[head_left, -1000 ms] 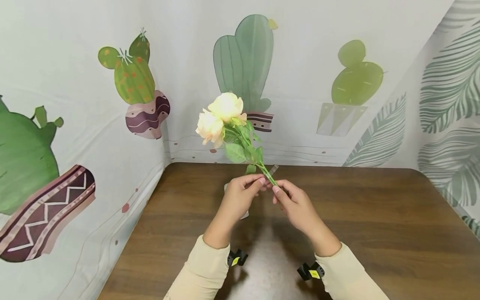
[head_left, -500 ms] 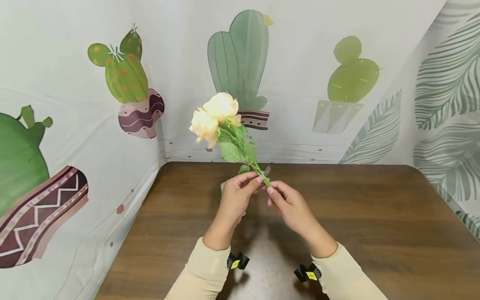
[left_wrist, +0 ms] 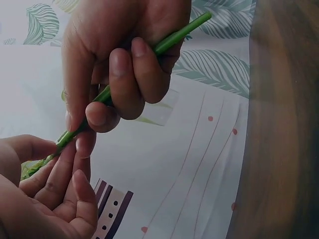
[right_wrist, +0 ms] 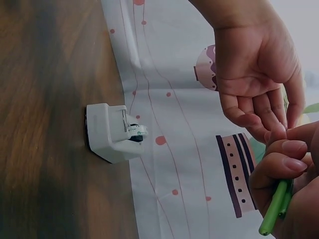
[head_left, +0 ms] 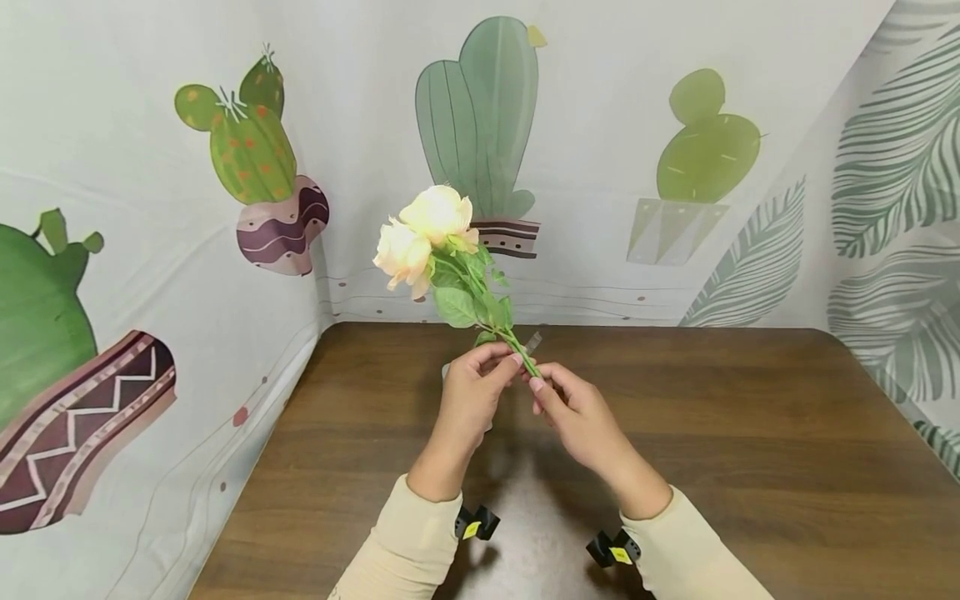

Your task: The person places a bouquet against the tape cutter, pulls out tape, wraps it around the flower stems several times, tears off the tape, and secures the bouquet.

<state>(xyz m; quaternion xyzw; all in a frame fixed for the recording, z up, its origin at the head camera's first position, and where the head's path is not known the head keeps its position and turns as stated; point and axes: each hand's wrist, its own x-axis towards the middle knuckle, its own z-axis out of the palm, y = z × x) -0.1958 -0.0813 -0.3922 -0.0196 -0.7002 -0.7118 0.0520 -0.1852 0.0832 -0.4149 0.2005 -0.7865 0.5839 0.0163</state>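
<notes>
Two pale cream artificial roses [head_left: 433, 229] with green leaves [head_left: 455, 307] lean up and to the left in the head view. Between thumb and fingers, my left hand [head_left: 471, 392] pinches their green stems [head_left: 516, 343]. Lower down, my right hand [head_left: 581, 412] holds the same stems, its fingers curled round them in the left wrist view. The cut stem ends [right_wrist: 271, 219] stick out below the right hand in the right wrist view. A short strip of clear tape [head_left: 533, 342] juts from the stems near the left fingertips. Both hands are close together above the table.
A white tape dispenser [right_wrist: 107, 132] stands on the brown wooden table [head_left: 750, 433], mostly hidden behind my left hand in the head view. A white cloth backdrop [head_left: 600, 100] printed with cacti and leaves hangs behind and to the left of the table.
The head view has swung a little, shifting backdrop, hands and roses left in the picture. Both hands keep nearly the same grip on the stems, and the tape strip still juts out.
</notes>
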